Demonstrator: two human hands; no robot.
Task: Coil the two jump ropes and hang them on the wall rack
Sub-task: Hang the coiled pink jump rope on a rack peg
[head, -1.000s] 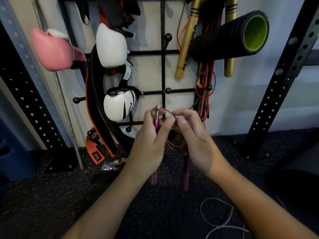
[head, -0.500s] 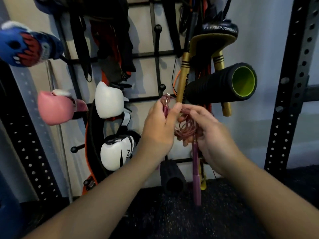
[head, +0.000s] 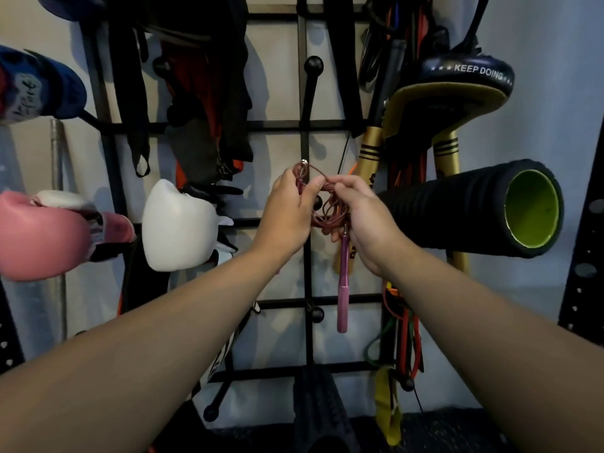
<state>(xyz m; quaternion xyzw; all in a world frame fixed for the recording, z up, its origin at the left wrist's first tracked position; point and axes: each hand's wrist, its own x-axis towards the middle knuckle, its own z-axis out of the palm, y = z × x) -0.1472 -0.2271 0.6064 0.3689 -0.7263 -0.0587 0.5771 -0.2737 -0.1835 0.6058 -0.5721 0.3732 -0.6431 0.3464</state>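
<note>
Jump rope [head: 328, 212] held between boxing glove [head: 178, 225], foam roller [head: 474, 207].

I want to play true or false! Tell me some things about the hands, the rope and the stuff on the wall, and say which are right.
1. Both hands hold the coiled red jump rope. True: the left hand and right hand both grip it.
2. A pink handle dangles below the coil. True.
3. The foam roller is orange inside. False: its inside is green.
4. The white boxing glove is to the right of the hands. False: it hangs to their left, beside a pink glove.
5. The rope already hangs by itself on the wall rack. False: the hands hold it in front of the rack.
</note>
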